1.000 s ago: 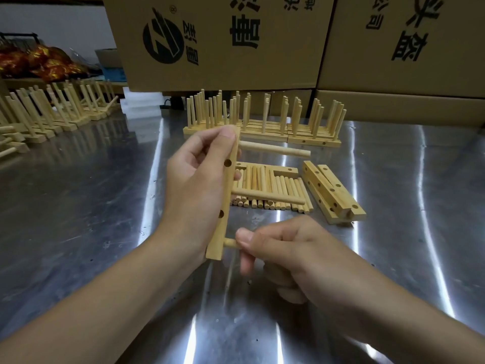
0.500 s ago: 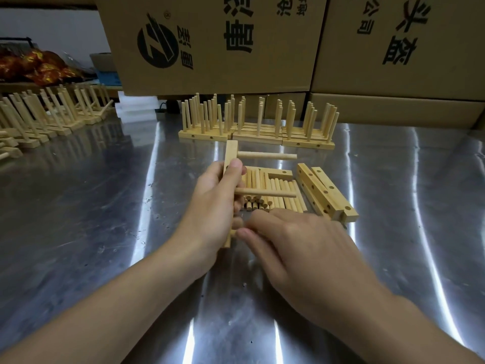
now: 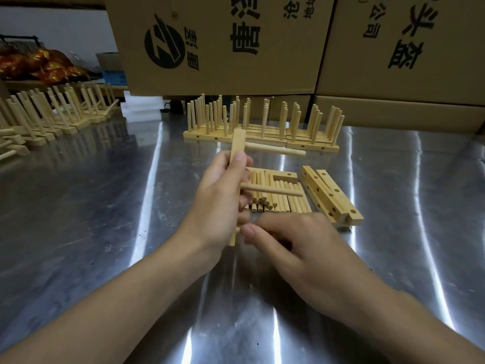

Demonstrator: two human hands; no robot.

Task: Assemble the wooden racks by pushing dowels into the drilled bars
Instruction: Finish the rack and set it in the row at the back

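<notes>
- Wooden bar stands upright in the left hand; the fingers are curled round its middle and the thumb is pressed flat on the near face; the top and bottom ends show beyond the hand.
- Two dowels sit in the bar and point to the right: the upper dowel is just above the thumb; the middle dowel emerges from between the fingers.
- Right hand is at the bar's bottom end; its fingers are curled and the thumb tip is beside the bar; anything it pinches is hidden, so it cannot be told whether a dowel is in the grip.
- Loose dowels lie side by side on the table directly behind the hands; one drilled bar lies across their far end.
- Spare bars lie stacked just right of the loose dowels.
- Finished racks stand in a row further back, dowels upright.
- More racks line the far left of the steel table.
- Cardboard boxes with black print rise behind the row.
</notes>
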